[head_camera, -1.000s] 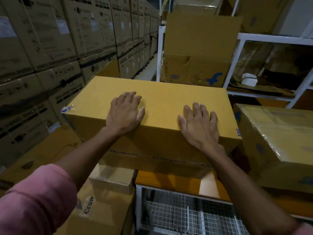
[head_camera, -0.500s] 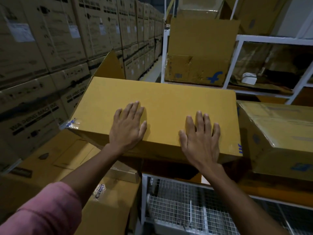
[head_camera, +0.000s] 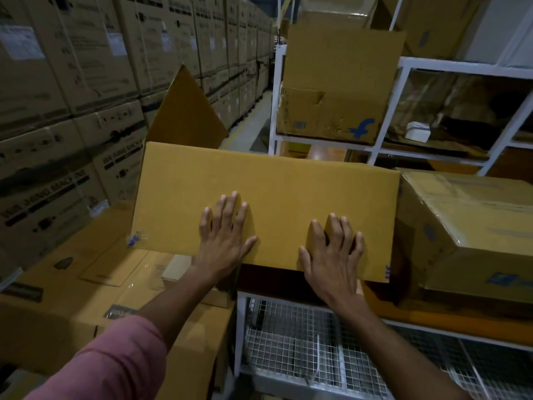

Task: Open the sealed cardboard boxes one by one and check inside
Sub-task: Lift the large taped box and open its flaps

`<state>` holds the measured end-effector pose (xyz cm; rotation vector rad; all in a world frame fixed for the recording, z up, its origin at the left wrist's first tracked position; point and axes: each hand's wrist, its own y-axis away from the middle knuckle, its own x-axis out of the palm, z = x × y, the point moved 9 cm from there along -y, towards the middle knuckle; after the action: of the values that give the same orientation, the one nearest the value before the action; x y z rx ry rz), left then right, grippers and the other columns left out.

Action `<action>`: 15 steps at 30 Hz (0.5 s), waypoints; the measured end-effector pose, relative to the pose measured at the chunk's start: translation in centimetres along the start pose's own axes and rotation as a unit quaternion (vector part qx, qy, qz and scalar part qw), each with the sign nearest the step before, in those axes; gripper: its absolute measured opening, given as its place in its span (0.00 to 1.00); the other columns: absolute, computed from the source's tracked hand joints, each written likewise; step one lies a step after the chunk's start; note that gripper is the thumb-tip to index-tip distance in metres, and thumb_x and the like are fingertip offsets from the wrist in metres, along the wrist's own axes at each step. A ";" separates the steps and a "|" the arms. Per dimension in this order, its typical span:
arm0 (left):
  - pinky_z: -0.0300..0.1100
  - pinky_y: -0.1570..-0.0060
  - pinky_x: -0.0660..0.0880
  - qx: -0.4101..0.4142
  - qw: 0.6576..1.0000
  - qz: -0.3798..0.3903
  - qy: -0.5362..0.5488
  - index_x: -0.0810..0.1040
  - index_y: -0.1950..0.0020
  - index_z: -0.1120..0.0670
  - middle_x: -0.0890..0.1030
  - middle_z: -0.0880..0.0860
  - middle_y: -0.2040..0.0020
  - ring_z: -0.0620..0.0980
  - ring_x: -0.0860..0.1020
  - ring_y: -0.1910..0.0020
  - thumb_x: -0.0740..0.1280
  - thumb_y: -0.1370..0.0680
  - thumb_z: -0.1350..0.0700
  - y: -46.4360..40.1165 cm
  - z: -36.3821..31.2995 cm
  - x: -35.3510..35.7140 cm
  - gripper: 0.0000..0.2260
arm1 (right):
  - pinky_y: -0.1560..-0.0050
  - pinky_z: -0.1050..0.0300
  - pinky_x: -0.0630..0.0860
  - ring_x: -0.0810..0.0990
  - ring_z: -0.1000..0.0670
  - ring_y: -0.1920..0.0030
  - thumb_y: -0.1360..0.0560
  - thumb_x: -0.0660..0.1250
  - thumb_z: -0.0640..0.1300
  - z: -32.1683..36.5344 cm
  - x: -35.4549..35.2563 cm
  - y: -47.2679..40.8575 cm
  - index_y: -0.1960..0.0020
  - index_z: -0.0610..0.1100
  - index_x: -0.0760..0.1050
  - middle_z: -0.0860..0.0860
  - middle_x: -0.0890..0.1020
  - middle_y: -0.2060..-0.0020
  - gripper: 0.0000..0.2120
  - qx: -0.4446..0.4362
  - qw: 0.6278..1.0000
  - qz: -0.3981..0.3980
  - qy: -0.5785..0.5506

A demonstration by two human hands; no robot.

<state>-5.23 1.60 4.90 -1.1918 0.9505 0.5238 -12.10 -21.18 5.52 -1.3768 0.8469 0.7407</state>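
I see both forearms reaching forward. The left hand [head_camera: 223, 241] and right hand [head_camera: 334, 256] lie palm-down with fingers straight and spread, gripping nothing. They press on the plain yellow-brown rectangular cardboard box [head_camera: 288, 194], whose broad face tilts toward me and carries tape scraps at its near corners. The fingers rest along its near edge. The box sits at the front edge of the white metal shelf rack [head_camera: 240, 327], beside a taped brown carton [head_camera: 473, 226].
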 end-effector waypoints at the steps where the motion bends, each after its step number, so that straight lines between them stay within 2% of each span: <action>1: 0.64 0.25 0.54 0.002 1.000 0.001 0.002 0.58 0.18 0.55 0.51 0.58 0.17 0.60 0.51 0.18 0.57 0.20 0.35 -0.2 0.1 0.3 0.36 | 0.28 0.28 0.55 0.59 0.35 0.23 0.23 0.65 0.58 0.0 0.3 -0.2 0.25 0.46 0.67 0.39 0.63 0.24 0.30 -0.002 1.000 0.002 0.007; 6: 0.65 0.34 0.62 -0.001 1.000 0.028 -0.005 0.60 0.20 0.52 0.57 0.60 0.20 0.63 0.60 0.24 0.69 0.26 0.33 -0.7 0.5 2.4 0.42 | 0.35 0.30 0.62 0.64 0.36 0.28 0.27 0.73 0.57 -0.1 2.9 -0.8 0.26 0.47 0.67 0.39 0.65 0.29 0.34 0.008 0.999 0.037 0.001; 9: 0.63 0.45 0.71 -0.028 0.998 0.057 0.001 0.55 0.18 0.51 0.56 0.59 0.21 0.64 0.65 0.32 0.75 0.31 0.35 -1.0 1.1 3.4 0.50 | 0.38 0.32 0.65 0.66 0.36 0.32 0.31 0.78 0.53 0.5 4.7 -1.0 0.27 0.48 0.67 0.41 0.66 0.32 0.36 0.005 0.998 0.059 -0.014; 11: 0.60 0.52 0.76 -0.045 0.997 0.059 0.030 0.49 0.17 0.50 0.54 0.59 0.21 0.64 0.68 0.36 0.77 0.31 0.38 -1.3 1.8 3.9 0.52 | 0.38 0.32 0.65 0.67 0.36 0.33 0.31 0.79 0.52 0.9 5.8 -1.3 0.28 0.48 0.68 0.41 0.67 0.33 0.36 -0.001 0.997 0.069 -0.021; 13: 0.60 0.52 0.79 -0.045 0.994 0.071 0.067 0.43 0.17 0.48 0.52 0.60 0.22 0.64 0.68 0.36 0.78 0.29 0.43 -1.3 2.3 4.9 0.53 | 0.38 0.33 0.65 0.67 0.37 0.34 0.31 0.78 0.52 1.1 6.5 -1.6 0.29 0.49 0.69 0.41 0.67 0.34 0.34 -0.006 0.997 0.070 -0.021; 15: 0.59 0.50 0.79 -0.047 0.992 0.093 0.076 0.43 0.18 0.47 0.53 0.60 0.22 0.63 0.67 0.35 0.76 0.26 0.44 -1.1 2.5 5.9 0.50 | 0.39 0.35 0.65 0.68 0.38 0.35 0.29 0.75 0.53 1.4 6.9 -2.0 0.30 0.49 0.69 0.42 0.68 0.35 0.31 -0.013 0.998 0.060 -0.020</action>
<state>-0.44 2.82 0.68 -1.2471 1.1863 0.6388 -6.69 -20.20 0.62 -1.3387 0.8963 0.8714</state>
